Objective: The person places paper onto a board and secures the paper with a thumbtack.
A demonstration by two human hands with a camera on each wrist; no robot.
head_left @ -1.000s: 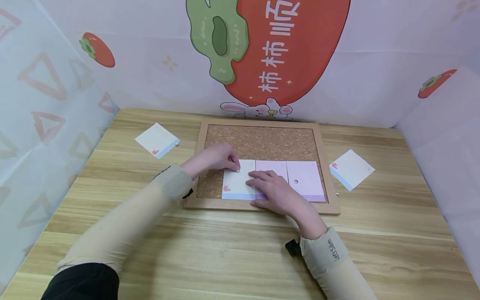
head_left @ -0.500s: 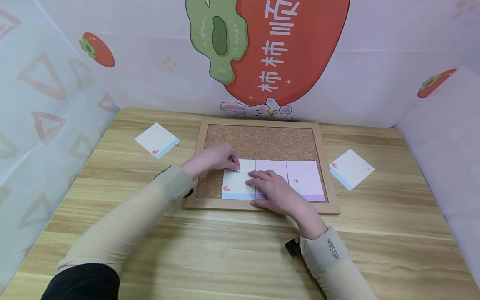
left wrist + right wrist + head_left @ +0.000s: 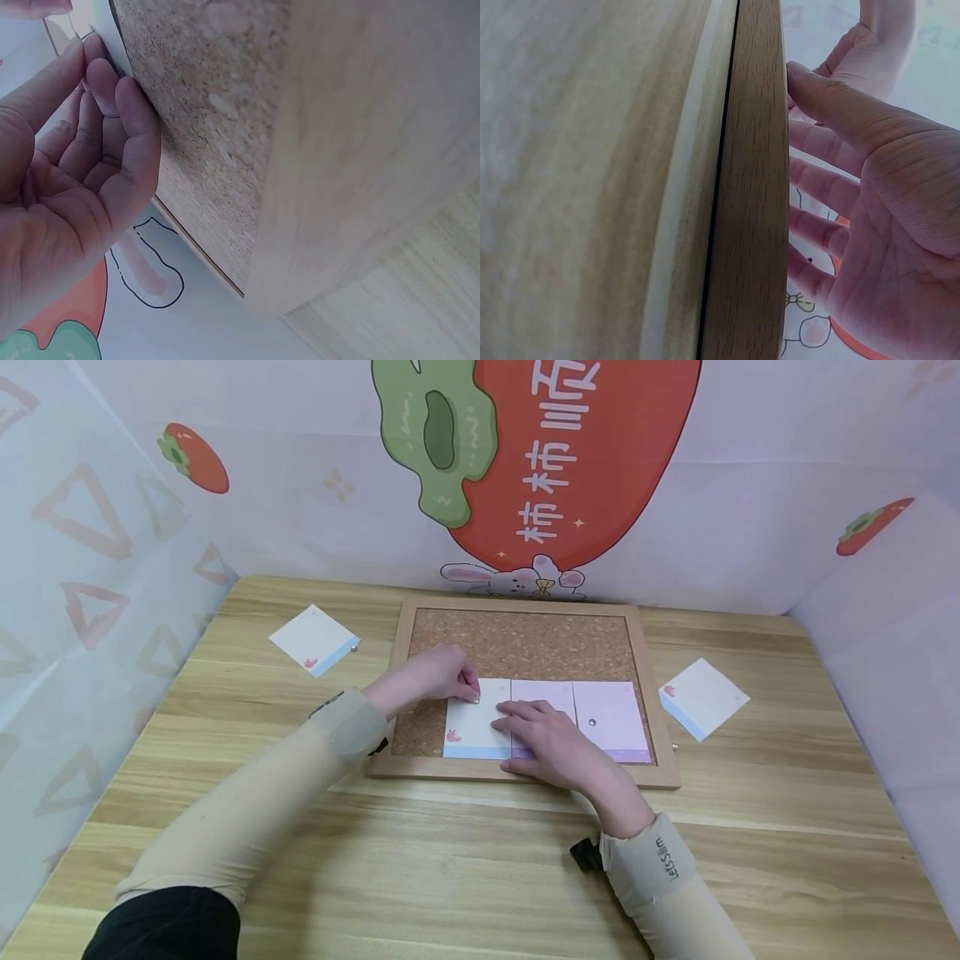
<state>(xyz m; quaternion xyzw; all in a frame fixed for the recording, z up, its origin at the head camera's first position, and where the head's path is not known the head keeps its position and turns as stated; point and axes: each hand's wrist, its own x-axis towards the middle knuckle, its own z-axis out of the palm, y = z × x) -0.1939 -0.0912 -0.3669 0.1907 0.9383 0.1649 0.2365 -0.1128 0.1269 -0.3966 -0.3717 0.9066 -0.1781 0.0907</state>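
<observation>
My left hand (image 3: 435, 672) pinches a small silver thumbtack (image 3: 476, 700) between thumb and forefinger, against the upper part of a white note with a blue edge (image 3: 480, 731). That note lies on the framed corkboard (image 3: 525, 639). In the left wrist view, the other fingers of the left hand (image 3: 90, 157) curl loosely beside the cork. My right hand (image 3: 558, 745) rests with spread fingers across the white note and the middle lilac note (image 3: 542, 692), partly covering both. Farther right, another lilac note (image 3: 618, 718) bears a silver tack (image 3: 592, 722).
On the wooden table (image 3: 442, 868), a loose white note (image 3: 313, 639) lies left of the board with a tack (image 3: 355, 649) by it. A similar note (image 3: 703, 697) lies on the right, with another tack (image 3: 675, 747) near the frame. A printed cloth (image 3: 300, 527) stands behind.
</observation>
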